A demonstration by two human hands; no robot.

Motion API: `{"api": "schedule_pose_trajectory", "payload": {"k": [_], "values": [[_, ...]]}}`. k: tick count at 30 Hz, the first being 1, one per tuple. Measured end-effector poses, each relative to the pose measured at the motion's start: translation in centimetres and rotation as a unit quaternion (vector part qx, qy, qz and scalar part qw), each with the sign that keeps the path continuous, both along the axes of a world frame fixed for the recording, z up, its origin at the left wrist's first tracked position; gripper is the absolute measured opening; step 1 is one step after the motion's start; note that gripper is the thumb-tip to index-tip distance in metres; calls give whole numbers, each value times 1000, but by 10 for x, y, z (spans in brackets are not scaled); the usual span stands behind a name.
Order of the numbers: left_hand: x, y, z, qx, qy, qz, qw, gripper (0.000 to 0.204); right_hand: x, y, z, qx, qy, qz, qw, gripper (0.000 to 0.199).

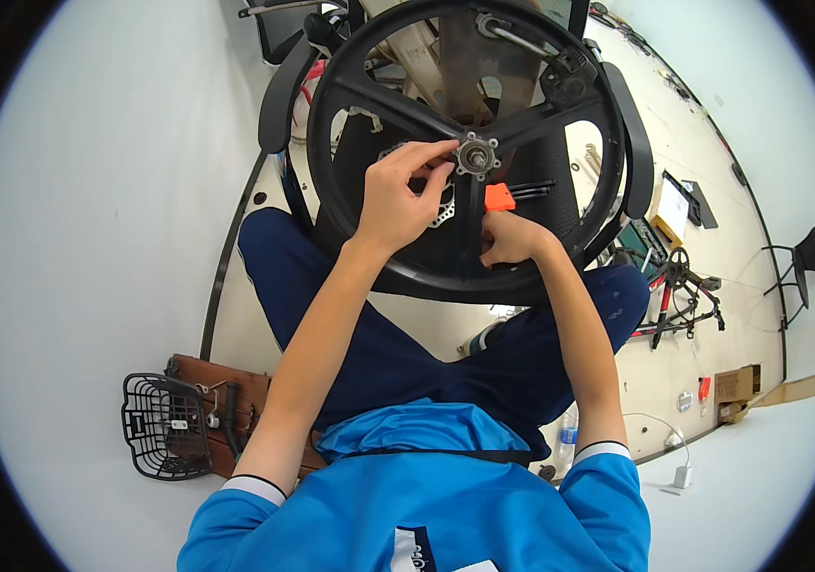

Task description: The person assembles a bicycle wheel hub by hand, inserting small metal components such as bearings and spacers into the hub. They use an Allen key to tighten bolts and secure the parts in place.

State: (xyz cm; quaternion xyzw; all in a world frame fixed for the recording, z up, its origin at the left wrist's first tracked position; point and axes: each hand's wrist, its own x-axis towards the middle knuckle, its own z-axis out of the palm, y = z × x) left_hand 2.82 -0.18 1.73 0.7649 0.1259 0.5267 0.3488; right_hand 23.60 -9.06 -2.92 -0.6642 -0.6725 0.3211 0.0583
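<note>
Two bare hands are seen in the head view, at a black spoked wheel [466, 224] lying across a black chair [278, 105], between its armrests. Left hand [402, 195]: grip slightly parted, index fingertip at the edge of the metal hub [477, 156]; whether anything is held cannot be told. Right hand [514, 238]: grip curled beside the lower spoke, fingertips hidden, contents undetermined. An orange holder [500, 197] sits just beyond it. A silver brake disc [443, 212] shows below the left hand.

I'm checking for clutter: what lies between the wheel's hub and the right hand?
In the head view, an orange piece shows between the hub and the right hand.
</note>
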Motion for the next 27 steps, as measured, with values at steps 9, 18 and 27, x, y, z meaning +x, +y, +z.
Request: {"api": "schedule_pose_trajectory", "payload": {"k": [9,18,27], "values": [[-4,-9,-18,-87,-4,-8,996,29,-6,3,-12,18,11,-14,1000,47],[7,27,-55,-353,366,-219,833,28,-11,5,4,-23,47,2,999,44],[13,23,-73,-357,457,-260,773,25,-18,8,14,-79,1,25,997,55]]}}
